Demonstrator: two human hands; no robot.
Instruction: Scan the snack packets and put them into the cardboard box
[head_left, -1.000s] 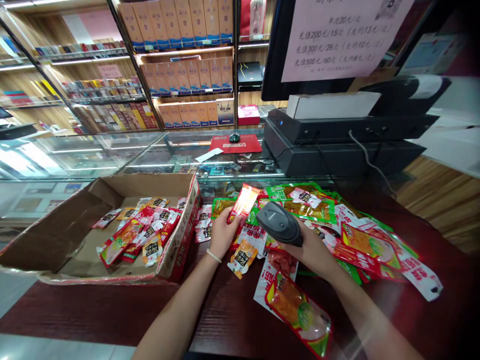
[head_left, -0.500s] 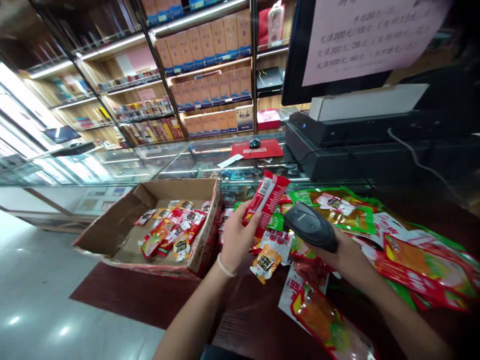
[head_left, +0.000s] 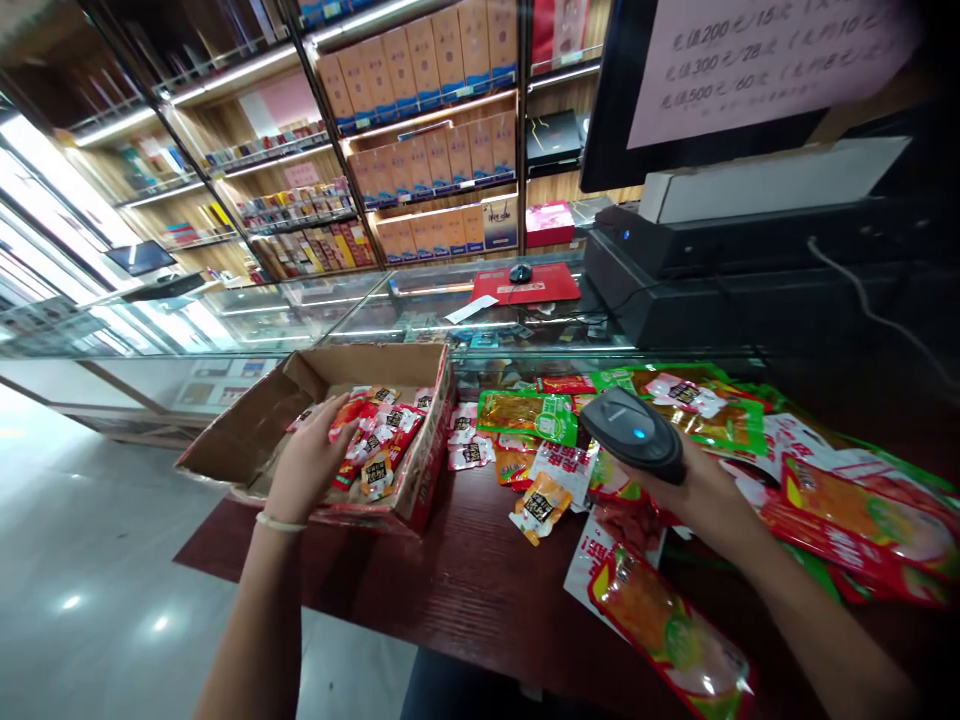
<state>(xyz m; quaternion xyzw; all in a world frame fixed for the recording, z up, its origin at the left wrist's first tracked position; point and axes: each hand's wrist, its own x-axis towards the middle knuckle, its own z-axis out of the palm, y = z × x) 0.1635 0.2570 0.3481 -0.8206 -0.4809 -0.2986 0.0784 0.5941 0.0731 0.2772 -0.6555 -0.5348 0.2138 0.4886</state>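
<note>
The left hand hovered over the cardboard box at centre left of the frame. Its fingertips rested against a red snack packet on top of the heap of small packets inside the box. I cannot tell whether the fingers were pinching that packet or only touching it.

The right hand, at centre right, was wrapped firmly around a dark handheld barcode scanner. A blue light glowed on the scanner's top. It hung above the loose snack packets spread over the dark wooden counter.

Just left of the scanner lay a long green-edged packet, and below that a small orange packet. A large red and green packet lay at the lower right, near the right forearm.

Behind the box ran a glass display counter, with a computer mouse on a red mat. A black till filled the upper right under a paper price notice. Shelves of orange cartons stood at upper centre.
</note>
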